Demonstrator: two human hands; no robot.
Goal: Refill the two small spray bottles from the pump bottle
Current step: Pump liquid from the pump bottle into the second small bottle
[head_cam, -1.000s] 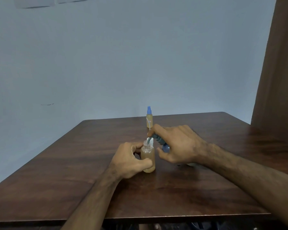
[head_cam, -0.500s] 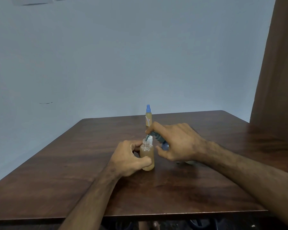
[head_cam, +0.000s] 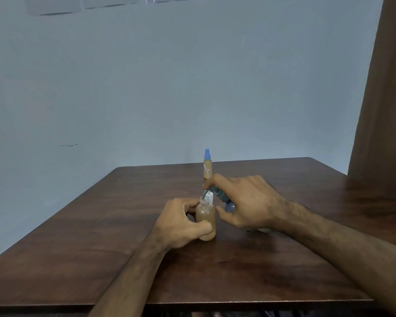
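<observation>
The desk (head_cam: 284,259) is dark wood with visible grain and a low, smooth sheen. The open spray bottle (head_cam: 205,217) is translucent plastic holding amber liquid, as is the capped spray bottle (head_cam: 207,167) with its glossy blue plastic top. The wall (head_cam: 169,88) looks matt and painted.

An uncapped small spray bottle (head_cam: 205,219) of amber liquid is standing upright mid-tabletop. The pump bottle (head_cam: 222,197) (mostly hidden) is tilting its spout over its mouth. A blue-capped spray bottle (head_cam: 207,164) is standing farther back.
</observation>
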